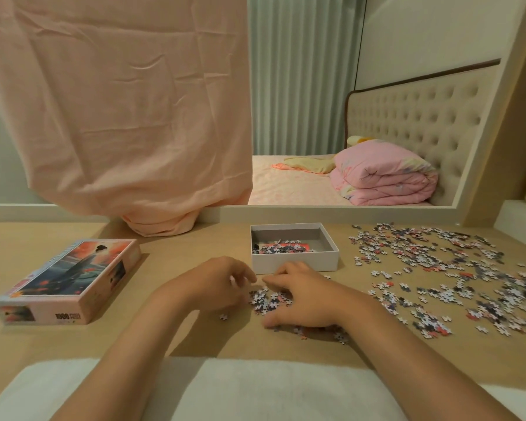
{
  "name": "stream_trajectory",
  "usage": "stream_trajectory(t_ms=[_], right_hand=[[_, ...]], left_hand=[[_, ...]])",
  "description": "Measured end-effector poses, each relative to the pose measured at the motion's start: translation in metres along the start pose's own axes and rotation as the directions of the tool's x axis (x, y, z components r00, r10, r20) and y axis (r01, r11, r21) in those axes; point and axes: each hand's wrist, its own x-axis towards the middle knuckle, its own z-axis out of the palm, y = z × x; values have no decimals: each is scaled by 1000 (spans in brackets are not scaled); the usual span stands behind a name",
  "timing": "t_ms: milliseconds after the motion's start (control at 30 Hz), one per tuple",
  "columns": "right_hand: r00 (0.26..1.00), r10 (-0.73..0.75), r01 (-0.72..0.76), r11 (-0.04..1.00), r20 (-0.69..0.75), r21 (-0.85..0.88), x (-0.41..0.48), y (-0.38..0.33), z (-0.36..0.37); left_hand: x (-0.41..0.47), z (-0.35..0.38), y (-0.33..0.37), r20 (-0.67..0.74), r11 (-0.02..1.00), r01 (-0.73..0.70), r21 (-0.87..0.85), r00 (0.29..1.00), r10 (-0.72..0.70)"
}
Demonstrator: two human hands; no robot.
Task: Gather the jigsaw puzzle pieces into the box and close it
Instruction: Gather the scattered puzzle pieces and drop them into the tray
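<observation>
Left hand (222,284): fingers curled, tips turned right toward the heap. Whether they pinch any pieces cannot be told.

Right hand (298,296): palm down, fingers loosely bent and spread, resting on pieces, thumb on the table (195,244). It grips nothing that shows.

Heap (268,299): a small cluster of pieces cupped between the two hands, touching both sets of fingers. A few strays lie at the near edge, some under the right wrist.

Box (295,264): open, white, a shallow layer of pieces inside. It stands directly beyond the heap, long axis running left to right, front wall just beside the right fingertips. The right hand is the nearer. Judgement: the heap must be lifted up and away from the person, over that front wall.

Scatter (438,268): most of the pieces, spread wide to the right of the box, so the task looks early.

Lid (70,281): printed face up, well apart to the left, nearer the left hand.
</observation>
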Motion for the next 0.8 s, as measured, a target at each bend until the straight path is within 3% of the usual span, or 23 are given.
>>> stream_trajectory(t_ms=[133,300,400,500,667,800], right_hand=[[997,-71,71,997,13,-40,9,-4,8],[988,-144,145,989,-54,7,9,-4,0],[993,-101,105,992,-64,69,1,1,-10],[999,-9,14,987,-34,160,-14,8,-26],[966,197,-173,974,168,-147,-28,12,-32],[972,192,-182,980,136,-80,-19,9,-24]], left_hand=[[-18,-10,-10,150,985,139,99,977,-153],[-12,0,-10,32,999,32,30,999,-33],[-2,12,-7,-38,997,-70,-29,997,68],[2,18,2,-57,996,-81,-38,995,79],[0,25,9,68,990,-82,115,995,74],[7,37,15,16,979,-167,118,986,166]])
